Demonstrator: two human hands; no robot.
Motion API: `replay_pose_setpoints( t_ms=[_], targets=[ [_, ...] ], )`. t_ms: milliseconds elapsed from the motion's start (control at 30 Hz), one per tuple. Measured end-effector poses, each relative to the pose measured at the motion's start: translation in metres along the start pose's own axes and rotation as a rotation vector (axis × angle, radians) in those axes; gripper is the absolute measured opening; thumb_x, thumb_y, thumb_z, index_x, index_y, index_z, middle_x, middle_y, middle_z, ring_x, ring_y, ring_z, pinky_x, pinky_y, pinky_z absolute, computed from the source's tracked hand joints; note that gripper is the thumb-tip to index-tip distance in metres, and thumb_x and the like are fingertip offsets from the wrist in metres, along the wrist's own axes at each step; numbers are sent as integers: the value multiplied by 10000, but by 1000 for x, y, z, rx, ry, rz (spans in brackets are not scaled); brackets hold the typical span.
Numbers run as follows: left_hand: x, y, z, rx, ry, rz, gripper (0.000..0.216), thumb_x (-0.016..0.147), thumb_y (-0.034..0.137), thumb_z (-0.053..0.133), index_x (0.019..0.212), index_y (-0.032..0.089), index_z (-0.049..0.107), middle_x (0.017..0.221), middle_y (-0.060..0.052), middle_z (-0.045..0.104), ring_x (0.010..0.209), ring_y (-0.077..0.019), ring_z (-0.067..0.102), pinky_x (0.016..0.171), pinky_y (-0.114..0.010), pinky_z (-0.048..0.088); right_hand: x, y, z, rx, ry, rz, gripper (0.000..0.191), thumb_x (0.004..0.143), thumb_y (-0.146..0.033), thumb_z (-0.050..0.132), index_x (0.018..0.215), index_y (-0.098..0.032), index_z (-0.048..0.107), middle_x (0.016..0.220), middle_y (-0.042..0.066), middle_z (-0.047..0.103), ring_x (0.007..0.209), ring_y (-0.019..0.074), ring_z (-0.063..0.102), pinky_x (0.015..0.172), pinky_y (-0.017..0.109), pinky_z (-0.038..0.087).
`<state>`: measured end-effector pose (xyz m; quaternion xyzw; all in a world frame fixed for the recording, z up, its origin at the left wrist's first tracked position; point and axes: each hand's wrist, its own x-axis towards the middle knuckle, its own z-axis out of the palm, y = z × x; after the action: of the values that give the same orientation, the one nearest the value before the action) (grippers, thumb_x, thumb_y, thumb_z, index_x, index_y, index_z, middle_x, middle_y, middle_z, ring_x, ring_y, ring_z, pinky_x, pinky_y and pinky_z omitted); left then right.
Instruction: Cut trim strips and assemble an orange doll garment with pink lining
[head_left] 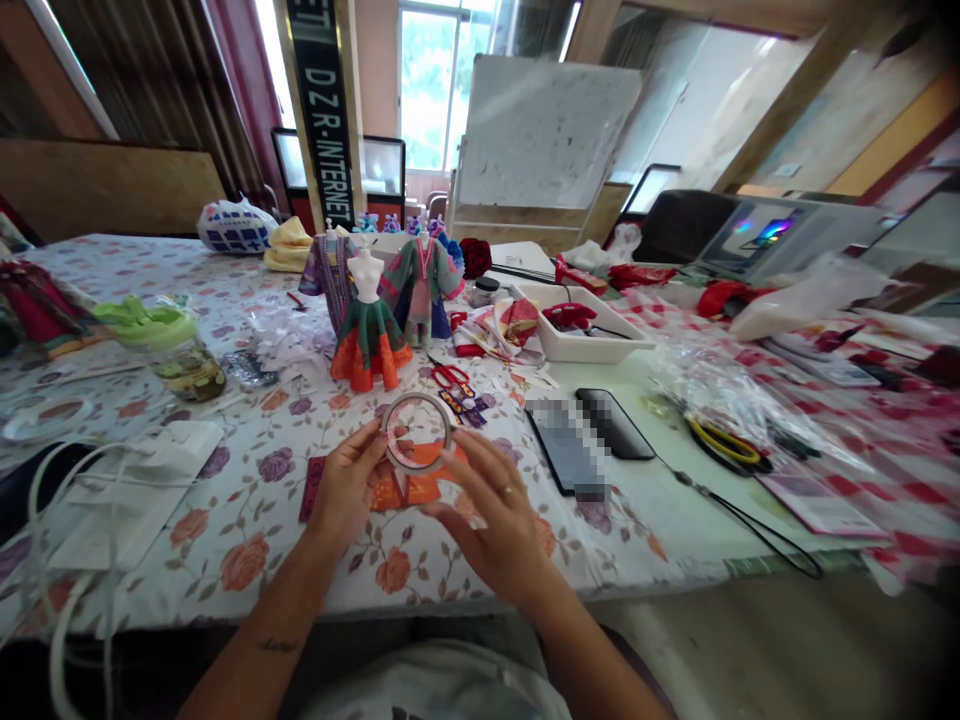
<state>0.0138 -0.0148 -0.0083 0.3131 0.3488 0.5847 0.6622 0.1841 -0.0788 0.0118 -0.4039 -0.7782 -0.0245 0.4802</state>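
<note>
My left hand (346, 487) and my right hand (491, 508) both hold a roll of clear tape (417, 432) upright just above the flowered tablecloth (225, 520). Fingertips of each hand pinch the ring from its side. Under the roll lies an orange piece of cloth (420, 485) beside a dark red strip (311, 487). A small dress form in a green and orange skirt (367, 335) stands behind the roll. Red-handled scissors (450, 376) lie between it and my hands.
Two phones (589, 435) lie right of my hands. A white tray (585, 345) with red items sits further back. A jar with a green lid (169, 350) stands at left, a second dressed doll form (421, 290) behind, yellow-handled pliers (731, 445) at right.
</note>
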Motion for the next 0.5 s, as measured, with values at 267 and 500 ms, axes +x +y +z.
replay_pose_setpoints(
  t_ms=[267,500],
  targets=[
    [1,0,8,-47,-76,-80,379,688,200,770,1055,157,688,977,-76,735,814,-155,686,751,-250,539,7,-2,18,965,36,608,475,893,-340,579,1339,-261,435,1140,91,666,1063,230,629,951,429,493],
    [1,-3,9,138,-33,38,343,699,251,760,1026,173,697,1016,-60,719,912,-170,662,844,-278,509,8,-9,20,1030,-104,642,276,832,-325,663,1080,-204,662,953,65,718,856,196,665,804,334,530]
  ],
)
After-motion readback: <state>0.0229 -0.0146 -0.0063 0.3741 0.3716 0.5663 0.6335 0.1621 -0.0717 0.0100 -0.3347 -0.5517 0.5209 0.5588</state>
